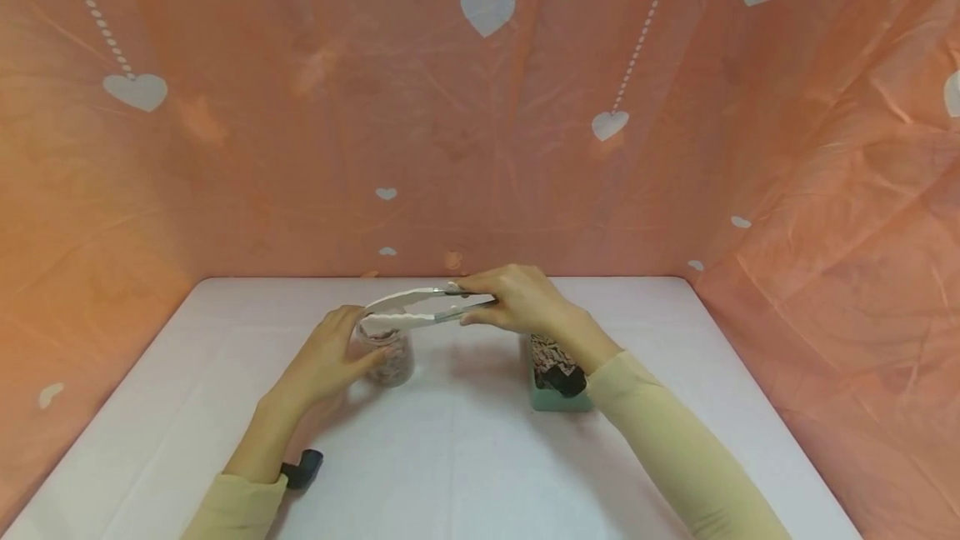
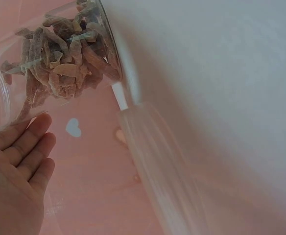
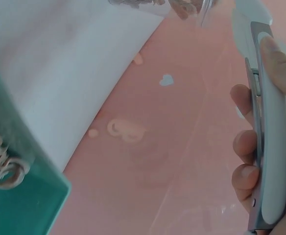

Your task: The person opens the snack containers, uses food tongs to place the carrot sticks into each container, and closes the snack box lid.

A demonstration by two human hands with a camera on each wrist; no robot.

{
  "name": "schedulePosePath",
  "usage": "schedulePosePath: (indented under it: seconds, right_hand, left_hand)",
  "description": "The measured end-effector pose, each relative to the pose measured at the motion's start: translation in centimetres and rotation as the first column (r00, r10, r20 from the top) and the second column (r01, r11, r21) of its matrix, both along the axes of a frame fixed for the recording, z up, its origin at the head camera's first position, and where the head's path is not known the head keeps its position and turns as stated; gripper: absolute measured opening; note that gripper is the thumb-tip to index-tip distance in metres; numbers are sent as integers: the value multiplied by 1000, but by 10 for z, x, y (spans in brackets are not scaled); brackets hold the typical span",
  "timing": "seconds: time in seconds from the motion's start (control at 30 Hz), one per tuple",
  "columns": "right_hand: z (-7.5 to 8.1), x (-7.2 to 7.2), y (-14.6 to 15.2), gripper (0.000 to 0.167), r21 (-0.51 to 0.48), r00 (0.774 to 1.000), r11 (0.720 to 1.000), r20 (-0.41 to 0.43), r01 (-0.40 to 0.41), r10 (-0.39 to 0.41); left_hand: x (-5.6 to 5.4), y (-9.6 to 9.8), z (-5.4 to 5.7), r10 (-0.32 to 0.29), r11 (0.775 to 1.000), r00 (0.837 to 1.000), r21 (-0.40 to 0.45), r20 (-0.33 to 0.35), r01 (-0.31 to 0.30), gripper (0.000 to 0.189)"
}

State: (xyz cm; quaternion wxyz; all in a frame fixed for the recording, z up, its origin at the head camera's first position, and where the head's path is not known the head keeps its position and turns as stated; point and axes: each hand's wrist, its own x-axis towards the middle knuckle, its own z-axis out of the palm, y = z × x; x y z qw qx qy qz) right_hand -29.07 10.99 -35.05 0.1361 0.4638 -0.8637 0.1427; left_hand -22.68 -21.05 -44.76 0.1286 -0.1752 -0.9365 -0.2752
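A clear jar (image 1: pixel 397 363) of brown, wrinkled dried strips (image 2: pixel 67 54) stands on the table toward the back, left of the middle. My left hand (image 1: pixel 330 357) holds it from the left, the thumb across its near side and the fingers (image 2: pixel 30 142) behind it near the rim. From the right, my right hand (image 1: pixel 521 298) grips a pair of tongs (image 3: pixel 275 156) with white grips and pale tips. The tongs reach leftward, arms spread apart, and their tips overlap the jar's mouth in the head view.
Under my right forearm stands a green container (image 1: pixel 551 402) with brown, curled strips inside. A white cover lies over the table (image 1: pixel 450 457). Orange cloth (image 1: pixel 420 123) with white hearts hangs behind and along both sides. A black device (image 1: pixel 302 469) sits at my left wrist.
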Motion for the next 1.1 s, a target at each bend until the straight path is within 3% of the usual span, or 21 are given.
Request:
schedulePosePath:
  seconds: [0.27, 0.6, 0.83, 1.1]
  right_hand:
    - [5, 9, 36, 57, -42, 997, 997, 50, 60, -58]
    - [6, 15, 96, 57, -98, 994, 989, 45, 107, -103]
    - [3, 18, 138, 59, -26, 982, 982, 50, 186, -184]
    - [-1, 19, 172, 51, 95, 981, 976, -10, 194, -194]
  left_hand:
    - [0, 1, 2, 9, 1000, 999, -13, 35, -8, 74]
    - [1, 0, 2, 4, 1000, 1000, -8, 18, -4, 72]
    - [0, 1, 1, 2, 1000, 1000, -5, 17, -2, 71]
    - [0, 2, 1, 6, 1000, 1000, 1, 27, -6, 72]
